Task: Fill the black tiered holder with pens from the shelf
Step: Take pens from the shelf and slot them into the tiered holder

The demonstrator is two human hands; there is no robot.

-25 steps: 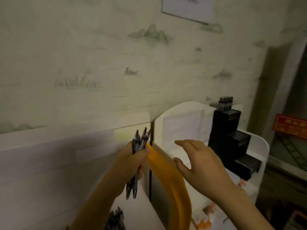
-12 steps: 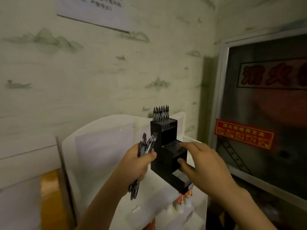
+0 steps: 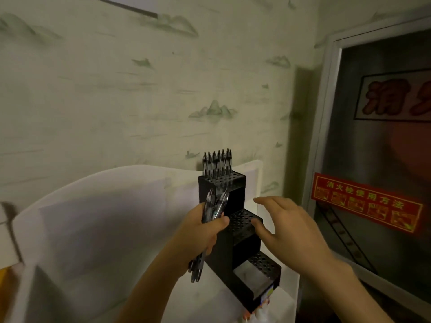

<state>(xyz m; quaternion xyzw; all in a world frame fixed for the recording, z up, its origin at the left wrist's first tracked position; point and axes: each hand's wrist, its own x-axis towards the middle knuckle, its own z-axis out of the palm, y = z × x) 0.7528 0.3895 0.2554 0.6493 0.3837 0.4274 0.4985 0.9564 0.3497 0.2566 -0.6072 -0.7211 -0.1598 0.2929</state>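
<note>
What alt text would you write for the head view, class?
A person's left hand grips a bundle of dark pens beside a black three-tiered perforated holder; the open right hand hovers near its middle tier. A row of pens already fills the top tier's back.

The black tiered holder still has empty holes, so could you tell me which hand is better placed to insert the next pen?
Probably the right hand: it hovers open and empty beside the holder's middle tier, while the left hand grips the bundle of pens and can offer one.
</note>
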